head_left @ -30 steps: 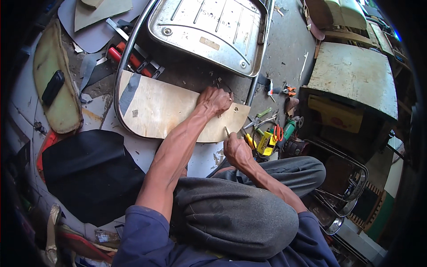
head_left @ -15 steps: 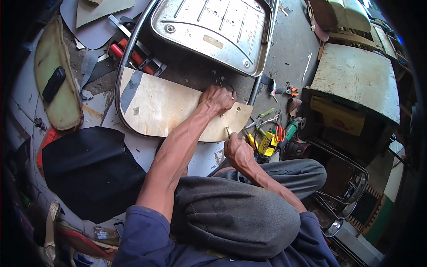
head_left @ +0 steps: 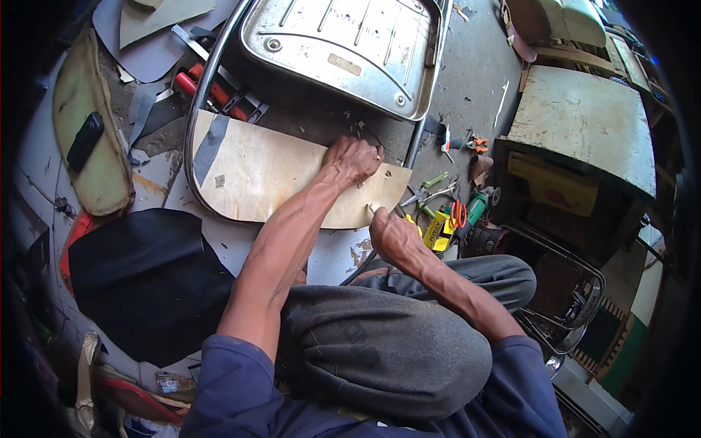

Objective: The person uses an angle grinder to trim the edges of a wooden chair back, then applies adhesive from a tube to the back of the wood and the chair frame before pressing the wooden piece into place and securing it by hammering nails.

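A pale plywood panel (head_left: 255, 171) with a rounded left end lies against the bent metal tube (head_left: 191, 139) of a chair frame. A strip of grey tape (head_left: 213, 142) crosses its left part. My left hand (head_left: 353, 159) is closed over the panel's far edge, its fingertips hidden. My right hand (head_left: 396, 237) is at the near right edge, thumb and fingers pinched. A small thin piece (head_left: 371, 207) projects from that pinch onto the wood; its kind is too small to make out. Close to the right end is a small hole (head_left: 388, 174).
Beyond the panel is a metal seat pan (head_left: 343, 62). Black fabric (head_left: 150, 285) lies at the left, near a worn foam pad (head_left: 91, 146). To the right are a yellow box (head_left: 438, 232), red-handled scissors (head_left: 458, 214), a green angle grinder (head_left: 478, 208) and pliers (head_left: 478, 144).
My right hand has shifted slightly right and away from me, and its fingertips have changed angle around the small piece. The left hand keeps its hold, while the whole view has drifted a little.
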### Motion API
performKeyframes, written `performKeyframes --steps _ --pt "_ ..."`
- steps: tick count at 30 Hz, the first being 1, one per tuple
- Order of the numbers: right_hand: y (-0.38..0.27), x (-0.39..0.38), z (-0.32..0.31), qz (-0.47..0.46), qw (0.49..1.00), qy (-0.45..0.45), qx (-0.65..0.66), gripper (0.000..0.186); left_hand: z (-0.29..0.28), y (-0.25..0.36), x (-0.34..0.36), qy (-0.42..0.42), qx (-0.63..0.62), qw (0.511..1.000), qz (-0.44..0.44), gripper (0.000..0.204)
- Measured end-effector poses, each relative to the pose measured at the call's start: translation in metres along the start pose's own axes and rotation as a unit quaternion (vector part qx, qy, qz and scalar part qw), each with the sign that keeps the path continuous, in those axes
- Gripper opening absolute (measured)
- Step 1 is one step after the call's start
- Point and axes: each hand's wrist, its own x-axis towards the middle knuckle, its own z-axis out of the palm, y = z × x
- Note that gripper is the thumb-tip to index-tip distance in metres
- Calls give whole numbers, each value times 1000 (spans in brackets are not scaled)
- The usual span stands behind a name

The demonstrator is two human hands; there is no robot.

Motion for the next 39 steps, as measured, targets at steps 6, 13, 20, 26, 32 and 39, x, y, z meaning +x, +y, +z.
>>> performKeyframes --steps 6,13,20,26,32,39 --pt "3 9 -11 -73 997 -14 -2 17 16 -11 5 -2 27 1000 13 55" --pt "18 4 14 -115 988 98 14 18 -15 3 5 -21 -4 1000 -4 53" --pt "0 -17 24 24 979 112 170 23 -5 0 2 -2 19 999 31 52" --pt "4 -14 63 159 964 89 195 34 -3 3 5 14 6 1000 10 53" --pt "10 12 76 210 954 51 209 39 -9 7 1 -23 1 1000 -14 56" --pt "35 26 130 286 926 31 246 46 -11 2 -1 -29 -4 999 -14 55"
